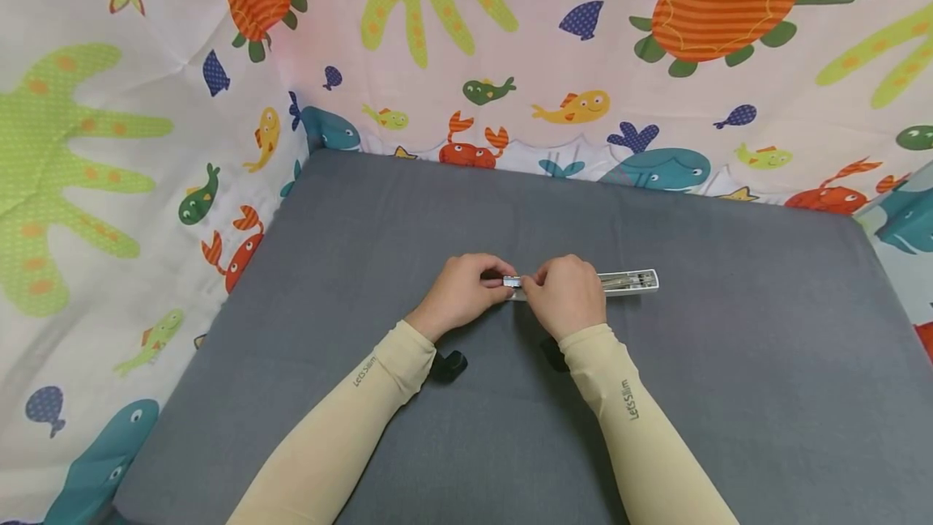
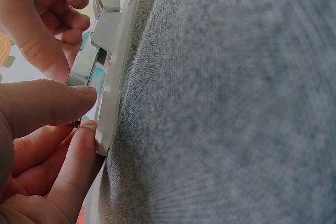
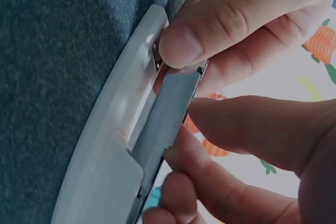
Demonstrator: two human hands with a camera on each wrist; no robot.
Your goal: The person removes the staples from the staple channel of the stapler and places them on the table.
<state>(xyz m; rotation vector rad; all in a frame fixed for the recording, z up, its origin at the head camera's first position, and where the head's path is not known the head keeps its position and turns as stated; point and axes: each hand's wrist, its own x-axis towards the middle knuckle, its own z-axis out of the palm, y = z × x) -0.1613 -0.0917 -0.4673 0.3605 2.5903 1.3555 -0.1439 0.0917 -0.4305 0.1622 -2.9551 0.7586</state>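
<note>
A white stapler (image 1: 630, 283) lies lengthwise on the grey cloth, its upper arm swung back to the right and its long metal magazine (image 3: 168, 103) exposed. At the left end, my left hand (image 1: 462, 292) pinches the magazine's tip between thumb and index finger, just above the white base (image 2: 110, 93). My right hand (image 1: 568, 294) covers the stapler's middle in the head view. Its thumb (image 3: 226, 124) and index fingertip meet the magazine's side edge, while the other fingers curl in below.
Grey cloth (image 1: 729, 363) covers the table. A white curtain (image 1: 532, 47) printed with sea animals stands along the back and left sides. Dark wrist-camera pieces (image 1: 448, 366) show below both wrists, beside the cream sleeves (image 1: 342, 428).
</note>
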